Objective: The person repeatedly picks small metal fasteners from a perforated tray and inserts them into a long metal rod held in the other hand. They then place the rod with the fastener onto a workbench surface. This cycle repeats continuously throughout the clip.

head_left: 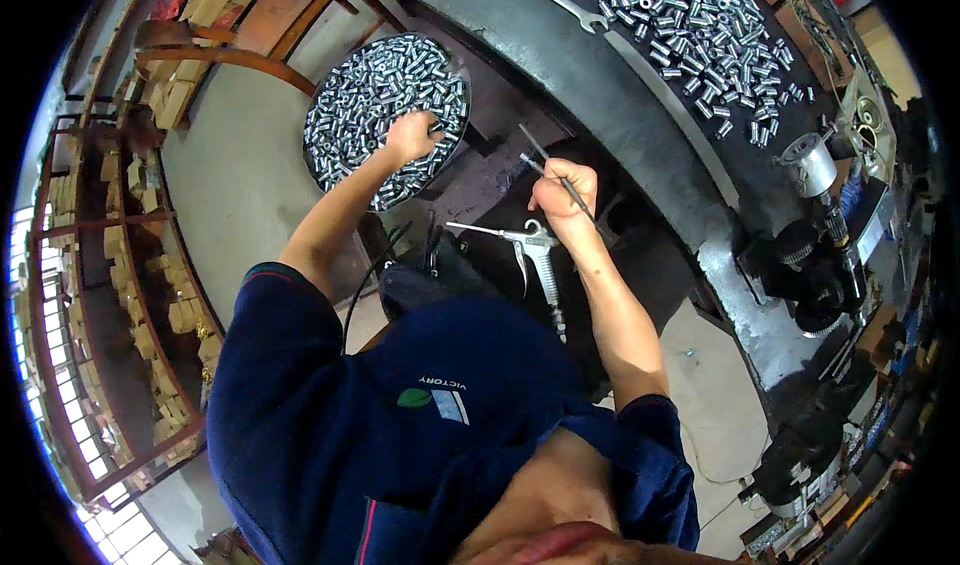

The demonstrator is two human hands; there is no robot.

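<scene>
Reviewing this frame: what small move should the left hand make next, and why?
The left hand should probably lift one piece from the heap of metal cylinders toward the right hand: its fingers are down at the loose cylinders, while the right hand grips a thin rod apart from the heap. Whether the left fingers pinch one is hard to tell.

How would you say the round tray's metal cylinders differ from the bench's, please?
The tray cylinders lie packed in a circle; the bench cylinders spread irregularly. The left hand is over the tray cylinders; no hand is near the bench cylinders. Both are short and shiny.
</scene>
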